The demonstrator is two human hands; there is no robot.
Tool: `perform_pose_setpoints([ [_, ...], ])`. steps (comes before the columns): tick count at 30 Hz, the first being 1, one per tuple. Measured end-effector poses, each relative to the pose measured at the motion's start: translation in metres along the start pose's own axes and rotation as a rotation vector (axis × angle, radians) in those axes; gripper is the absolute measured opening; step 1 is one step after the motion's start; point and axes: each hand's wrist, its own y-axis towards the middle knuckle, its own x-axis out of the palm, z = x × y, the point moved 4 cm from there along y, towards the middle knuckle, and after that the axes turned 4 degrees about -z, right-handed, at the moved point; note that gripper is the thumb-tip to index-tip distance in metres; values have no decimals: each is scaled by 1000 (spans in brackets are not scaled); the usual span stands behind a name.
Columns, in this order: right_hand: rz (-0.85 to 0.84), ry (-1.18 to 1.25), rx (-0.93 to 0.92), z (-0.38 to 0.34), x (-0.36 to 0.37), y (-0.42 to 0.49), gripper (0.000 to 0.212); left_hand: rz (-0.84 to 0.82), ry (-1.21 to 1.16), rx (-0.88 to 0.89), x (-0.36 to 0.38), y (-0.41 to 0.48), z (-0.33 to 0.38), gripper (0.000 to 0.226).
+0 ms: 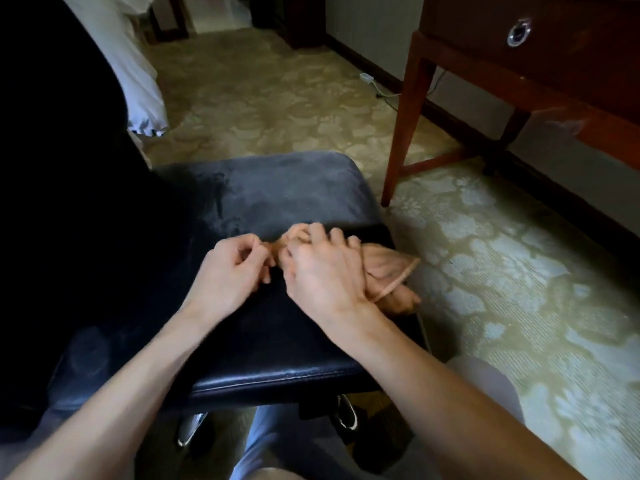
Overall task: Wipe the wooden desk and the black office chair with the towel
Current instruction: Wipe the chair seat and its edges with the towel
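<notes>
Dim interior. Light falls brightest on carpet (pixel 502 271) at right; left side of chair (pixel 277 188) near-black, detail lost. Pale sheen on its seat, glint on desk (pixel 467 29) ring pull (pixel 518 32). Left hand (pixel 232 271), right hand (pixel 322 271), towel (pixel 384 268) slightly motion-blurred. Straight lines bow toward frame edges.

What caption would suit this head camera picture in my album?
Right hand grips a peach towel on the black chair seat, left hand curled beside it, wooden desk nearby.
</notes>
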Motion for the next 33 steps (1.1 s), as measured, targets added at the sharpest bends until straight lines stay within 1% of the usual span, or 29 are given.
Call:
perform_pose_setpoints([
  [2,-62,-29,-59,-28,-1,4,30,129,178,-55,-36,-13,-18,29],
  [4,-140,-24,-153,-58,-6,8,33,235,384,-191,-66,-29,-44,26],
  [5,-141,11,-186,-70,-8,10,35,273,479,-249,-76,-38,-56,24],
  [6,-149,61,-206,-84,-13,16,35,303,557,-251,-88,-44,-64,21],
  [7,-147,91,-225,-93,-17,17,35,321,605,-209,-90,-51,-71,18],
  [8,-99,111,-258,-107,-23,19,34,343,640,-150,-94,-56,-76,17],
  [9,-16,117,-299,-120,-26,21,34,346,676,-104,-96,-61,-83,18],
  [10,44,106,-339,-133,-26,21,35,352,706,-78,-97,-66,-88,22],
  [11,69,90,-386,-143,-21,22,35,365,724,-58,-98,-68,-92,28],
  [12,70,64,-438,-151,-14,23,35,378,728,-52,-98,-70,-96,33],
  [14,-9,23,-481,-149,1,29,36,399,716,-57,-98,-70,-99,38],
  [16,-39,14,-420,-126,8,36,36,374,686,-65,-97,-68,-102,44],
  [18,-25,-15,-322,-92,10,44,39,349,664,-78,-98,-66,-104,49],
  [20,-19,-78,-197,-50,10,52,43,344,661,-83,-98,-65,-105,50],
  [24,-87,-150,88,32,8,64,48,367,664,-100,-97,-67,-103,50],
  [26,-95,-163,177,45,4,67,49,383,681,-102,-94,-67,-100,49],
  [27,-76,-156,178,39,1,67,49,385,695,-104,-93,-66,-99,48],
  [29,-9,-100,57,-4,-4,62,48,384,726,-112,-90,-66,-98,47],
  [32,44,14,-255,-103,-3,50,46,382,733,-118,-89,-68,-101,47],
  [33,28,43,-337,-133,4,46,44,385,728,-117,-90,-69,-102,48],
])
